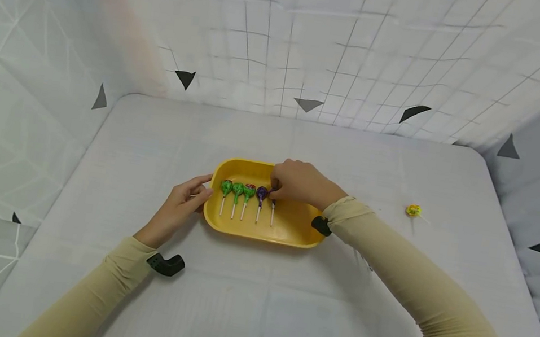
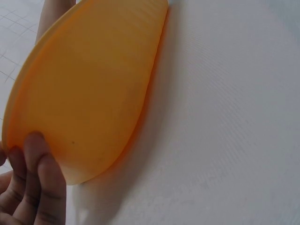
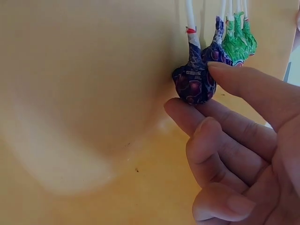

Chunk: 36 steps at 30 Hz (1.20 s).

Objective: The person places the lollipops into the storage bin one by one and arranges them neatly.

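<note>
A yellow tray (image 1: 287, 234) holds a row of lollipops with sticks toward the person. Three green lollipops (image 1: 238, 188) lie at its left, then a purple lollipop (image 1: 262, 192). Farthest right in the row is a second purple lollipop (image 3: 194, 84), its head between the thumb and fingers of my right hand (image 1: 305, 183), which pinches it inside the tray. My left hand (image 1: 182, 202) grips the tray's left end, thumb at the rim. In the left wrist view its fingers (image 2: 40, 164) press the outer wall.
A yellow lollipop (image 1: 413, 210) lies alone on the white-covered table (image 1: 241, 313), to the right of the tray. Something small and clear, partly hidden, lies under the right forearm (image 1: 400, 265). Patterned cloth walls (image 1: 287, 40) enclose the table's back and sides.
</note>
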Motion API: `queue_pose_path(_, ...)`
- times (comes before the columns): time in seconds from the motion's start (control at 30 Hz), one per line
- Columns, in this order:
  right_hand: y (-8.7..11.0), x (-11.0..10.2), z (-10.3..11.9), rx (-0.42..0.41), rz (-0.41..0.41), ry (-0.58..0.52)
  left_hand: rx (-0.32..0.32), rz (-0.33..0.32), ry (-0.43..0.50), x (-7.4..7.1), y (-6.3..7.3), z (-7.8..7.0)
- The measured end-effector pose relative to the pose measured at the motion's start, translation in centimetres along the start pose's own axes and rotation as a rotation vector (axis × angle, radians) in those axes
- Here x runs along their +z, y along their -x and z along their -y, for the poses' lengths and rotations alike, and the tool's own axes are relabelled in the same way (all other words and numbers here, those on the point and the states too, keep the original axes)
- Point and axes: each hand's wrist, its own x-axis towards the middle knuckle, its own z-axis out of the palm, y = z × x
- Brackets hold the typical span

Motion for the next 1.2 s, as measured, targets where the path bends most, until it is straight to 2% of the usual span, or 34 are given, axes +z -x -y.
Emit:
queue_pose_path(0.7, -0.19, 0.02, -0.16, -0.015, 0.042, 0.018, 0.001, -0.002, 0.0, 0.13, 0.05, -0.17)
queue_pose_path(1.2, 0.15, -0.18, -0.24, -0.001, 0.042, 0.022, -0.002, -0.003, -0.003, 0.19, 0.07, -0.21)
